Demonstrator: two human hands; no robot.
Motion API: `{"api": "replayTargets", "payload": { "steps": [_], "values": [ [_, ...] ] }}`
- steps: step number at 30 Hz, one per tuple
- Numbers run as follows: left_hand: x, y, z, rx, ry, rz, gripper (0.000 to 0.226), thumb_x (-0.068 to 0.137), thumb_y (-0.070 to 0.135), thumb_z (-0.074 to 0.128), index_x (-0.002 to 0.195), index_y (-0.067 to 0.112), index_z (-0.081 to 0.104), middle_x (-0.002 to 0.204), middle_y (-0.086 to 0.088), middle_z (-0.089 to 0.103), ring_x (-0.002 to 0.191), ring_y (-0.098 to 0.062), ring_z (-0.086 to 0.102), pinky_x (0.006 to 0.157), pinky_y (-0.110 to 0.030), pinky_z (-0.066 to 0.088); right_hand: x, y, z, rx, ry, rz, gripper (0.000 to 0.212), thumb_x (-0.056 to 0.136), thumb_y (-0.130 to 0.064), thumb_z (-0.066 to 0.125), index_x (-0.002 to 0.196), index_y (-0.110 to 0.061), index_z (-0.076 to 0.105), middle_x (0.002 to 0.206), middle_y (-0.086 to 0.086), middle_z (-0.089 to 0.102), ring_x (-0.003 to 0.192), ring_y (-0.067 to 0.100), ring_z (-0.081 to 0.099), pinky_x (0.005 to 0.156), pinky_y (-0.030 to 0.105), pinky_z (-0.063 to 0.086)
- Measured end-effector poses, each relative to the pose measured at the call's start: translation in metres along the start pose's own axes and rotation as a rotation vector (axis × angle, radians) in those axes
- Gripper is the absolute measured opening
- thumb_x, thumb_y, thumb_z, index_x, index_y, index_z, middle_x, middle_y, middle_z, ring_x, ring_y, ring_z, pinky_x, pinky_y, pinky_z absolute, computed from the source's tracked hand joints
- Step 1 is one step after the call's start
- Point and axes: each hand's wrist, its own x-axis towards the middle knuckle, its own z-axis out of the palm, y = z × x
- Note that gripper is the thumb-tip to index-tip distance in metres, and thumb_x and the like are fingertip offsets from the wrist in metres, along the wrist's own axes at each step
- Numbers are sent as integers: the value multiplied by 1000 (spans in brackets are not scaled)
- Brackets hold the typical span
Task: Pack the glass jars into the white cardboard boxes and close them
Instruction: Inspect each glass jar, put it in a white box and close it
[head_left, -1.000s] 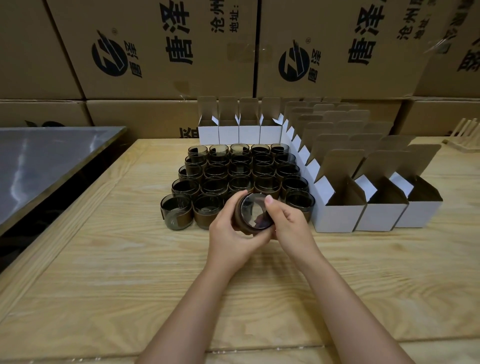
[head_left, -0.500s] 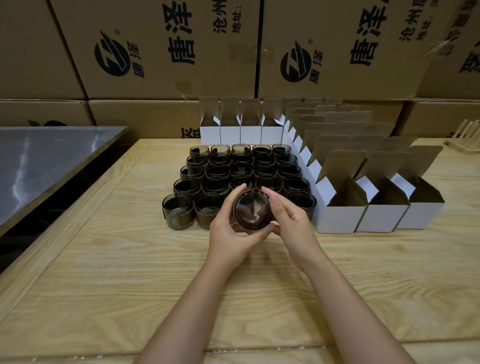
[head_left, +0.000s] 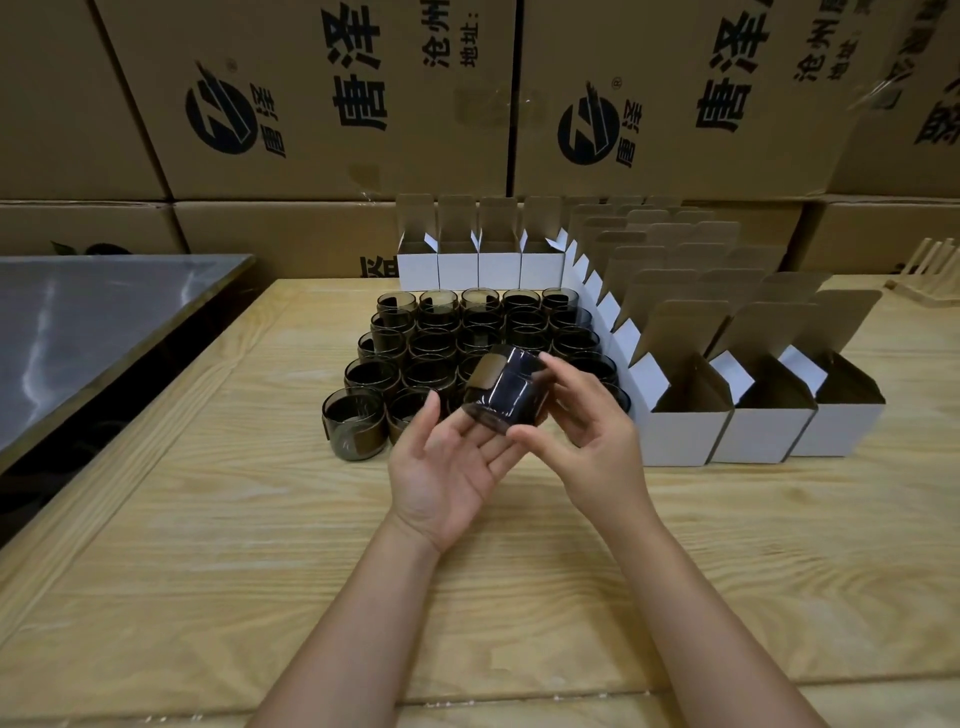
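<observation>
Glass jar hangs tilted just in front of the jar block, near open white boxes. My R hand pinches it, thumb & fingers; L hand flat, palm up, fingertips under it. Prob. slick, fragile: I'd grip the sidewall, not rim.

Jars cluster on the table — open boxes behind and rightward, cartons stacked beyond.

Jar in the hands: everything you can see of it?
The held jar is short, round, dark smoky glass with a tan label strip on its side. It is tilted, held above the table before the standing jars. The right hand pinches it between thumb and fingers; the open left hand's fingers support it underneath.
</observation>
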Motion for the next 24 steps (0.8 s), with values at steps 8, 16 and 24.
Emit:
{"api": "replayTargets", "payload": {
  "steps": [8, 16, 24],
  "values": [
    [4, -5, -5, -32, 131, 60, 38, 87, 30, 50, 102, 7, 75, 109, -18, 69, 99, -28, 68, 86, -36, 57, 0, 0, 5, 15, -33, 84, 81, 66, -45, 78, 136, -51, 38, 136, -17, 49, 127, 1, 47, 98, 22, 46],
    [8, -9, -6, 145, 158, 217, 65, 82, 13, 63, 142, 4, 39, 125, -20, 57, 111, -32, 55, 89, -34, 48, -5, -12, 33, 507, 133, 484, 112, 29, -68, 86, 123, -18, 49, 120, 9, 53, 109, 24, 62, 90, 43, 54],
    [8, -16, 4, 354, 186, 332, 76, 62, 6, 84, 129, 18, 51, 127, -18, 62, 102, -13, 68, 81, -21, 53, -2, -10, 29, 878, 215, 584, 49, 69, -17, 68, 114, -9, 51, 95, 8, 70, 85, 17, 69, 74, 27, 57]
  ]
}}
